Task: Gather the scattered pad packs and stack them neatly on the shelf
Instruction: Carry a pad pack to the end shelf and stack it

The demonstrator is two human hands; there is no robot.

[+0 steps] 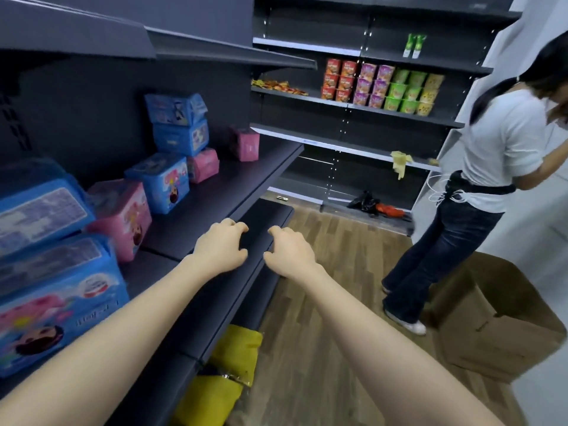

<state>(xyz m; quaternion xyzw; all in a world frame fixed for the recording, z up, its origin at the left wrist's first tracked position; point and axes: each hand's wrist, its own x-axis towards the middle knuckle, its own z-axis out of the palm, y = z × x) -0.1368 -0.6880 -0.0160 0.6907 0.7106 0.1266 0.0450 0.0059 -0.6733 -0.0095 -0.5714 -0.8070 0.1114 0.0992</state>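
Left hand [219, 247] and right hand [289, 252] are hovering side by side near the front edge of the shelf [224, 182], each with its fingers loosely bent and gripping nothing. Pad packs [181, 138] are sitting scattered along that shelf. Two blue packs [176, 110] are standing stacked against the back panel, and a pink pack [203, 165] is leaning just beside them. Another blue pack [159, 181] is standing in front, and a lone pink pack [246, 144] is resting farther along, apart from the rest. Nearer the camera, a bigger pink pack [123, 216] is sitting just beside two large blue packs [55, 302], which are lying one on the other at the left. Yellow bags [236, 348] are lying on the lower shelf [264, 216] beneath. Across the wooden floor [322, 272], a person in a white shirt [498, 142] is standing beside a cardboard box [498, 327], close to racks [307, 46] where cup noodles [381, 84] are sitting in coloured rows.
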